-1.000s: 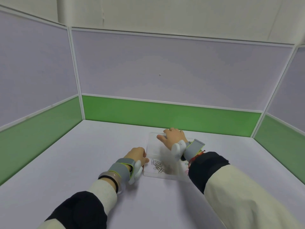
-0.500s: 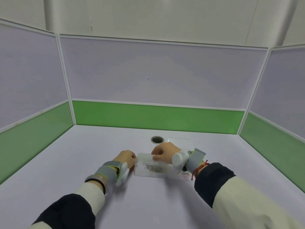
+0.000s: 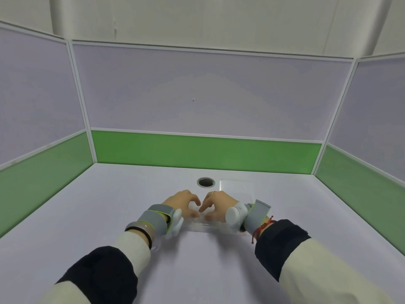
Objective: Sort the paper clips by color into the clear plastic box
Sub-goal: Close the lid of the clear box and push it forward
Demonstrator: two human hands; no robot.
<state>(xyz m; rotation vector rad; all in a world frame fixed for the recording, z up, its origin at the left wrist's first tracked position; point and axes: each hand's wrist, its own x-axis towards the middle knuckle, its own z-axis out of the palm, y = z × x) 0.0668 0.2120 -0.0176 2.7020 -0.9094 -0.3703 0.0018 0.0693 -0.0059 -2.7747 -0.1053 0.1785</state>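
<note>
One table (image 3: 109, 216). Two hands: left hand (image 3: 184, 205), earlier at 9 o'clock of the one clear box (image 3: 203, 226), now meets right hand (image 3: 215, 205) above it, fingers curled; any pinch cannot be told. Box transparent, clips hidden, at 6 o'clock from one hole (image 3: 206, 182); one lid (image 3: 237, 187) at 3 o'clock.

We see wide desk (image 3: 105, 216) room left and right; grommet hole (image 3: 205, 182) and clear lid (image 3: 237, 187) lie ahead; partition walls (image 3: 197, 150) box three sides.
</note>
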